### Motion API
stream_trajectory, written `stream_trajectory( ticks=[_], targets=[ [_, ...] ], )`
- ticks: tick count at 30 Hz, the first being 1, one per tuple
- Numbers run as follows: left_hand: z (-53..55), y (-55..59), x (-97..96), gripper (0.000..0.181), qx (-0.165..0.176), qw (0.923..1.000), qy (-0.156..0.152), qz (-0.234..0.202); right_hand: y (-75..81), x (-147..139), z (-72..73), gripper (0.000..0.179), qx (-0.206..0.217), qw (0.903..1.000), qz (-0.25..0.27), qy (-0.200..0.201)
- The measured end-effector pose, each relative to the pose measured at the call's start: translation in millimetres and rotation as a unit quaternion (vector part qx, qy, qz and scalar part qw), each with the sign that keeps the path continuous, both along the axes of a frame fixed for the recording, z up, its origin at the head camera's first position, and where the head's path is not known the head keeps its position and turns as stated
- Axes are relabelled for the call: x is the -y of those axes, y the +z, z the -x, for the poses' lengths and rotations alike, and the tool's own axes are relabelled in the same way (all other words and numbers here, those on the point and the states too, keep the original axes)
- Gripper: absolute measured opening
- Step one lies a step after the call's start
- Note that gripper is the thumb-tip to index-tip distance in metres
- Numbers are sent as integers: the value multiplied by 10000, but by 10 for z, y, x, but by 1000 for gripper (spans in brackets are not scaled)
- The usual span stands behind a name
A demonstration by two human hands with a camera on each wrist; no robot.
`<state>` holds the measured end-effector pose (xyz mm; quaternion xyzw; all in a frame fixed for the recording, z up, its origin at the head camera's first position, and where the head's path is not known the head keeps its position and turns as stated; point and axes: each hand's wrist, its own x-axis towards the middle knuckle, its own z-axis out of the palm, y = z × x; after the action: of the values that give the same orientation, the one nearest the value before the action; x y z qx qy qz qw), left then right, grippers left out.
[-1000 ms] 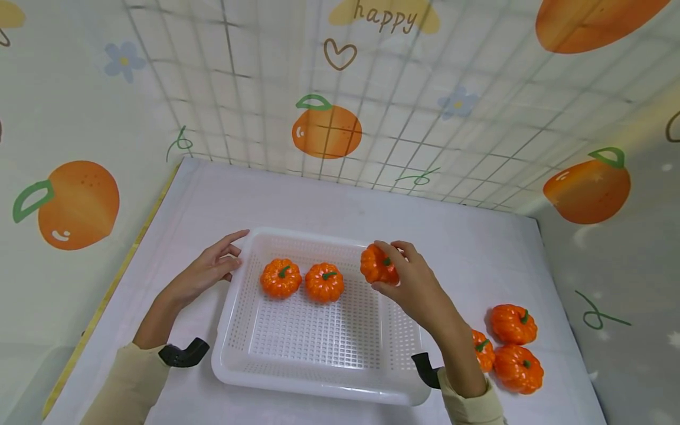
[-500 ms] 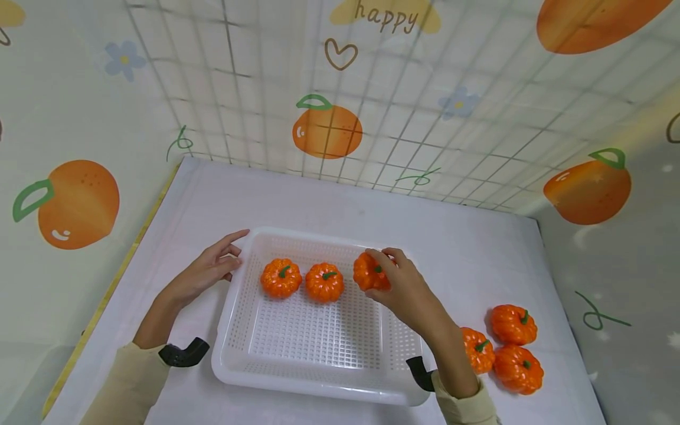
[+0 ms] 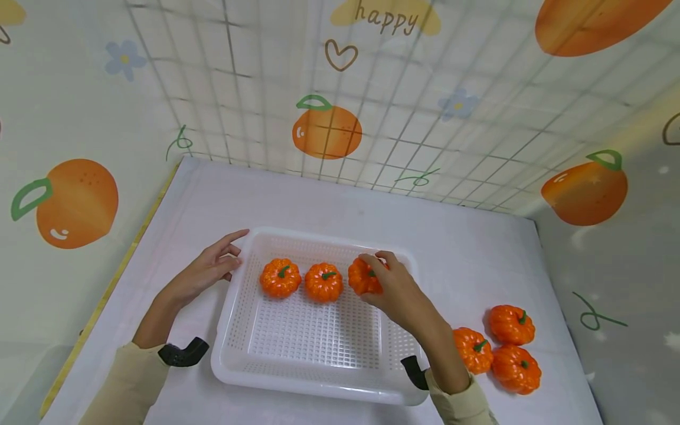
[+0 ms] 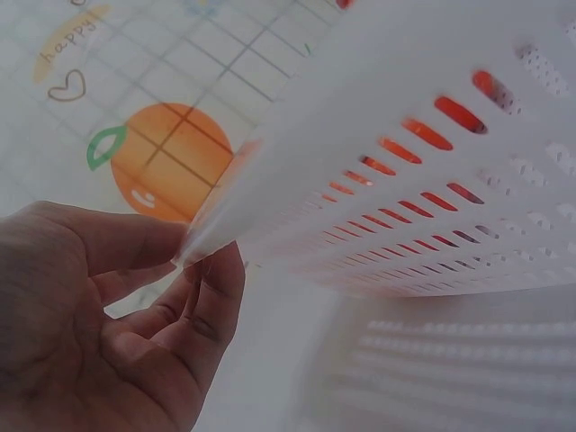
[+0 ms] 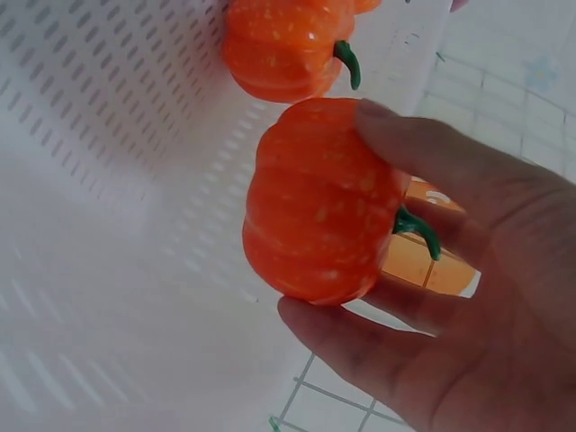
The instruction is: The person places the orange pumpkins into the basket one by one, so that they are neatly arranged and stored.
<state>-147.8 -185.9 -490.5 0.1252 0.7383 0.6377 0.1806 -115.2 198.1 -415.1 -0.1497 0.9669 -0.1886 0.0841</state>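
My left hand (image 3: 212, 262) is at the left edge of a white perforated plastic basket (image 3: 319, 394). In the left wrist view, the fingers of that hand (image 4: 117, 315) pinch the basket's rim (image 4: 209, 247). Over the right part of the basket, my right hand (image 3: 398, 295) grips a small orange toy pumpkin (image 3: 362, 276) with a green stem. The right wrist view has this pumpkin (image 5: 319, 202) held between thumb and fingers, its stem toward the palm. Two similar pumpkins, one at the left (image 3: 280, 278) and one in the middle (image 3: 323, 283), sit inside along the basket's far side.
Three more pumpkins, one nearer the basket (image 3: 471, 349), one behind (image 3: 512, 324) and one in front (image 3: 516, 369), lie clustered on the white table (image 3: 446, 236) right of the basket. A wall printed with oranges and grid lines (image 3: 372, 118) rises behind the table.
My right hand has carried its pumpkin left and slightly down, closer to the middle pumpkin. The left hand and the basket have stayed where they were.
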Motion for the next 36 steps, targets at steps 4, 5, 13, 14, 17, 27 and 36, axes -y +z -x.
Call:
stream_trajectory(
  ticks=[4, 5, 13, 14, 17, 27, 36],
  targets=[
    [2, 2, 3, 60, -8, 10000, -12, -26, -23, 10, 19, 73, 107, 9999, 15, -19],
    [3, 2, 2, 60, -3, 10000, -12, -32, -29, 11, 24, 73, 134, 9999, 30, -20],
    [7, 7, 1, 60, -11, 10000, -14, -42, -70, 12, 63, 72, 244, 9997, 88, 29],
    [8, 6, 1, 60, -7, 10000, -10, -42, -76, 12, 67, 72, 255, 9996, 76, 40],
    [8, 4, 1, 61, -3, 10000, -2, -42, -91, 18, 77, 72, 301, 9995, 47, 35],
    [6, -9, 5, 59, -13, 10000, -27, -89, -142, 26, 115, 68, 68, 9994, -148, 310],
    [4, -4, 6, 60, -19, 9999, -48, -115, -144, 44, 120, 64, 275, 9976, -590, 219]
  ],
)
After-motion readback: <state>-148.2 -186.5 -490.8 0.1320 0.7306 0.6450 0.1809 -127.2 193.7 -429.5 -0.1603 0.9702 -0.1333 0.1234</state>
